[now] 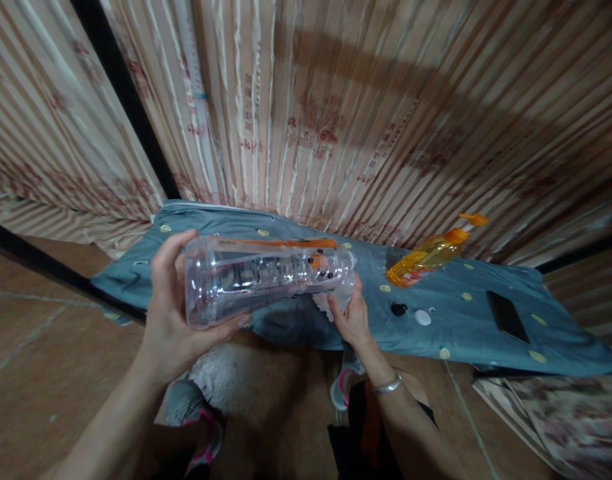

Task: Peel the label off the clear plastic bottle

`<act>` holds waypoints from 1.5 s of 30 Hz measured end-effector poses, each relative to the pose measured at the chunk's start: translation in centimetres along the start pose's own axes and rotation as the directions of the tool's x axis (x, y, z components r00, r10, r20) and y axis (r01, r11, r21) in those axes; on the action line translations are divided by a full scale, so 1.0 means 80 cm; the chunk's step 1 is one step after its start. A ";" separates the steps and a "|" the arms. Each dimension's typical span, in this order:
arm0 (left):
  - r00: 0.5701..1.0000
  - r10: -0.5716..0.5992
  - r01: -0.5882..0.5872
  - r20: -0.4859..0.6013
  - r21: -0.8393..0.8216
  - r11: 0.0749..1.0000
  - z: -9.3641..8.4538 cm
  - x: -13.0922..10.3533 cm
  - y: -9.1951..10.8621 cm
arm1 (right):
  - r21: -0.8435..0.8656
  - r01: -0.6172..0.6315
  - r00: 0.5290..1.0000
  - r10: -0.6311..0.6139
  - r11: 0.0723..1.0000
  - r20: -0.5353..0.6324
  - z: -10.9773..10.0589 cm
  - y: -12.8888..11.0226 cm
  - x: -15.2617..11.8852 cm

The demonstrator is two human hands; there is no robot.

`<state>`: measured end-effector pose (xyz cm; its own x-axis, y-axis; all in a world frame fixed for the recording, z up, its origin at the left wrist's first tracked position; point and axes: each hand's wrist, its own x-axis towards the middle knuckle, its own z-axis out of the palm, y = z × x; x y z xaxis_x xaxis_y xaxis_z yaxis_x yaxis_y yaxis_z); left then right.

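A clear plastic bottle (256,277) with an orange printed picture lies sideways in the air before me. My left hand (179,300) is wrapped round its broad base end at the left. At the narrow mouth end, my right hand (353,313) pinches a crumpled white tissue (333,303) against the underside of the bottle. The tips of some right fingers are hidden behind the bottle and tissue. No cap shows on the mouth. On the cloth to the right rest a small black piece (399,309) and a round white lid (423,317).
A blue-green patterned cloth (306,333) covers the low bench. On it stand a yellow pump bottle (426,259) and a dark phone (507,316). Striped curtains (326,120) hang behind, with a black pole (126,100) at the left. My shoes (191,407) are below on the tiled floor.
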<state>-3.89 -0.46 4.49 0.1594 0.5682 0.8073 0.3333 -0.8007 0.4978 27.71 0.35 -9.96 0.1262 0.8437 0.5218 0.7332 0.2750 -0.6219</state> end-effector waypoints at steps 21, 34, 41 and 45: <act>1.000 0.004 -0.004 0.018 0.005 1.000 -0.001 0.002 0.002 | -0.021 0.036 0.999 -0.036 0.999 -0.006 -0.001 0.000 -0.001; 1.000 0.019 -0.019 0.020 -0.011 1.000 0.000 0.003 0.001 | -0.051 0.047 0.999 -0.047 0.998 0.001 -0.001 0.004 0.000; 1.000 0.027 -0.027 0.007 -0.030 0.999 0.001 0.005 0.003 | -0.051 0.055 0.998 -0.055 0.997 -0.003 0.001 0.004 0.000; 1.000 0.004 -0.004 -0.013 -0.040 0.999 0.001 0.003 0.005 | -0.036 0.055 0.998 -0.056 0.998 -0.006 0.002 0.002 0.000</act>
<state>-3.62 -0.63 4.87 0.1486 0.5625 0.8133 0.2955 -0.8101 0.5063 27.72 0.44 -10.11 0.0896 0.8241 0.5593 0.7629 0.3042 -0.5705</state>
